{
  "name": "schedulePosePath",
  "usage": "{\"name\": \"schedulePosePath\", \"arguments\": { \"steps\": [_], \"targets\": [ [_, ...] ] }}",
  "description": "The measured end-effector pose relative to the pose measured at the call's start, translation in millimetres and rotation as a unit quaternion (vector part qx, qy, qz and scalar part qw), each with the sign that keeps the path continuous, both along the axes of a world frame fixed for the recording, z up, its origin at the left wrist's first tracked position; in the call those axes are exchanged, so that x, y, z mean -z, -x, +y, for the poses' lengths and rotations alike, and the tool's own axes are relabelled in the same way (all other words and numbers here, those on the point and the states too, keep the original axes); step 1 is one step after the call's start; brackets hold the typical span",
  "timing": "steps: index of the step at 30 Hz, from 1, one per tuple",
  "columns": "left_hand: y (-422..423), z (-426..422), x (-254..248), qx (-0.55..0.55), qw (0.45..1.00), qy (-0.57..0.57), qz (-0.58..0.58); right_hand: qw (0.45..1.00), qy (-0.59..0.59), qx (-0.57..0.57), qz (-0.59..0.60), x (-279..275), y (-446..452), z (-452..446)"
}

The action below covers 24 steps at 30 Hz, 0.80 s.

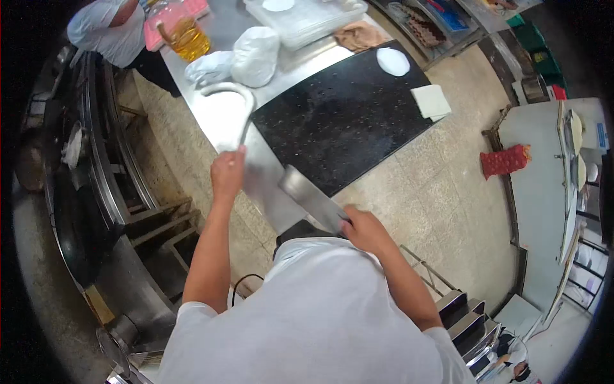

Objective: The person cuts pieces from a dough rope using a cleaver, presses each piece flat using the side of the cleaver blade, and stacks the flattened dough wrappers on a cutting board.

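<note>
My right hand (366,228) is closed round the handle of a broad-bladed cleaver (312,196). Its steel blade points up and left, over the near edge of the metal table (272,185). Closed fingers of my left hand (228,174) meet the lower end of a pale, curved rope of dough (248,102) at the table's left edge. The rope bends round to the left at its far end. Right of it lies a black speckled stone slab (339,115), with a white disc (393,61) and a folded white cloth (431,102) on its far and right sides.
Knotted white plastic bags (256,56), a jug of yellow oil (190,41), a brown cloth (359,36) and stacked clear trays (307,22) stand farther back. Another person (105,32) is at the far left. A steel counter (105,160) runs along the left; a red net sack (504,161) is at right.
</note>
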<state>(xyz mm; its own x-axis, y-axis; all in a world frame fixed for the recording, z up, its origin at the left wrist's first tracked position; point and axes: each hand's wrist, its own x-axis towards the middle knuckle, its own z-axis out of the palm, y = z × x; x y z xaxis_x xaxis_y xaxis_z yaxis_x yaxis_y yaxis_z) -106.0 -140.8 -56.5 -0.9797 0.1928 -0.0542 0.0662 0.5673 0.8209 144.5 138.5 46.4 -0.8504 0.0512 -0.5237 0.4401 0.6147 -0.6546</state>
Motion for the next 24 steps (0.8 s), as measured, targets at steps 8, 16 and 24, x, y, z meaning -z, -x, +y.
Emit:
{"name": "schedulePosePath", "arguments": {
  "steps": [8,16,24],
  "targets": [
    [-93,197,-29,0.373,0.848,0.261,0.272,0.945,0.069,0.297,0.119,-51,-118,119],
    [-67,260,-31,0.470,0.802,0.290,0.228,0.795,0.254,0.503,0.224,62,49,251],
    [-45,253,-33,0.428,0.890,0.148,0.059,0.902,0.184,0.391,0.000,46,4,183]
  ]
}}
